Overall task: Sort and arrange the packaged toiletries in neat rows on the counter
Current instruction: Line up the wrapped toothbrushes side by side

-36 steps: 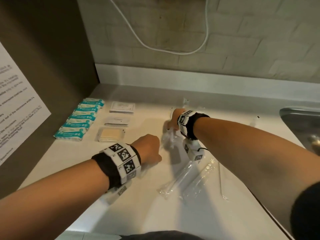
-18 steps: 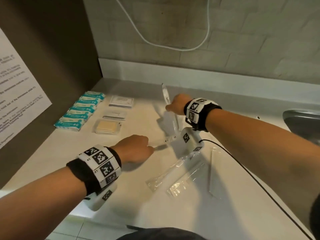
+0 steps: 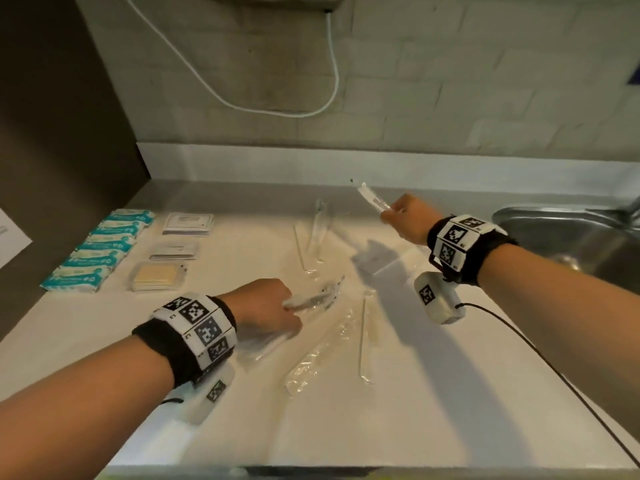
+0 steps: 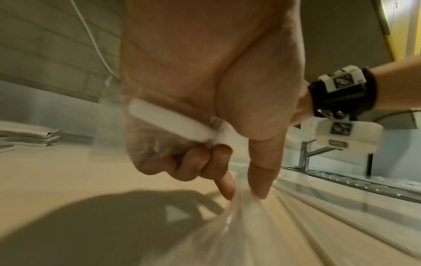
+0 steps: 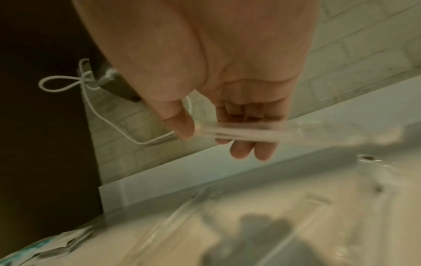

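My left hand (image 3: 277,308) (image 4: 205,162) is low over the middle of the counter (image 3: 104,358). It grips a white toothbrush in a clear wrapper (image 3: 313,298) (image 4: 168,122), and its index finger and thumb pinch another clear wrapper (image 4: 241,212) lying on the counter. My right hand (image 3: 403,218) (image 5: 227,129) is raised at the back right and holds a clear-wrapped toothbrush (image 3: 372,199) (image 5: 246,134) in the air. Several more clear-wrapped toothbrushes (image 3: 318,355) lie loose between my hands. Teal packets (image 3: 93,251), white sachets (image 3: 188,223) and a wrapped soap bar (image 3: 157,277) stand in rows at the left.
A steel sink (image 3: 568,237) sits at the right, with its tap (image 4: 306,154) in the left wrist view. A dark side wall (image 3: 52,133) bounds the counter on the left. A white cable (image 3: 277,109) hangs on the tiled back wall. My wrist camera's black cable (image 3: 554,368) trails over the right counter.
My right hand lifted a wrapped toothbrush off the counter and carried it back and to the right. My left hand stayed low, gripping its wrapped toothbrush.
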### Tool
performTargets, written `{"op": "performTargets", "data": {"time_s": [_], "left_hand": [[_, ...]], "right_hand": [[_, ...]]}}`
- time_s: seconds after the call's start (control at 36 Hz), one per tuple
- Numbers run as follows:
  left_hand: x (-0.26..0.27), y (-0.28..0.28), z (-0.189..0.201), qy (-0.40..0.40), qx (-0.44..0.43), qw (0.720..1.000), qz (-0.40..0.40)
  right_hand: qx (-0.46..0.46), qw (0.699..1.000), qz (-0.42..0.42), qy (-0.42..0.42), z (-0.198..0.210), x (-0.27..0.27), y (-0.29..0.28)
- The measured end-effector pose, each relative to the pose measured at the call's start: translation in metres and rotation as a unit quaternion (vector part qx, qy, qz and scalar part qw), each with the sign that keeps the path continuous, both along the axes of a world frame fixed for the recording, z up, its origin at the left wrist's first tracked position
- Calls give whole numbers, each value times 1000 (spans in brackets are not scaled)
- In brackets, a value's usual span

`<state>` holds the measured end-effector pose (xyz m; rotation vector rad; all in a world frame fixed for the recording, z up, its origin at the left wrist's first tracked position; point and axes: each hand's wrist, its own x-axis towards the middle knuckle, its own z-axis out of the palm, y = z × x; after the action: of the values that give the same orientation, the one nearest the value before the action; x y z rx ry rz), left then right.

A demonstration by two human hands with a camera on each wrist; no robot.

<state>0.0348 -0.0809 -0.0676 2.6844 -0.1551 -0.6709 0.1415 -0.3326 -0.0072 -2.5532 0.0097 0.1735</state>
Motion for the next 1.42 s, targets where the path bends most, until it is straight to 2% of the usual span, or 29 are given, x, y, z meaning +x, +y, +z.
{"op": "performTargets", "data": {"time_s": [0.14,0.25,0.33,0.42,0.5,0.61,0.75,0.92,1.03,1.14,1.28,1.42], "left_hand": [[18,-13,25,-34,-38,999,-9],[36,-28,34,-73,-81,994,12],[49,-35,36,-95,-93,990,48],[60,-40,34,-82,-170,976,110],[68,-49,31,-105,-199,962,155],[84,-63,19,-129,-188,956,184],[106,-86,7,-144,-149,959,195],[143,-91,0,-193,-101,938,269],[159,-86,-2,-171,-46,932,317],[166,-81,-9,-138,-15,933,332],[167,-73,-15,-146,-75,924,345],[156,-56,-14,-182,-173,896,367]], "right_hand": [[23,997,-68,11,-14,-4,-37],[36,990,-136,33,-29,-6,-58],[22,985,-156,70,-43,-8,-67],[15,981,-158,108,-55,-7,-71],[2,982,-142,127,-64,-4,-73],[1,984,-129,125,-65,2,-70],[29,985,-142,92,-67,12,-64],[82,983,-149,66,-54,34,-54],[108,988,-107,21,-41,43,-41],[122,991,-59,16,-34,47,-21],[133,990,-18,30,-37,42,1],[140,990,-5,31,-42,35,21]]}}
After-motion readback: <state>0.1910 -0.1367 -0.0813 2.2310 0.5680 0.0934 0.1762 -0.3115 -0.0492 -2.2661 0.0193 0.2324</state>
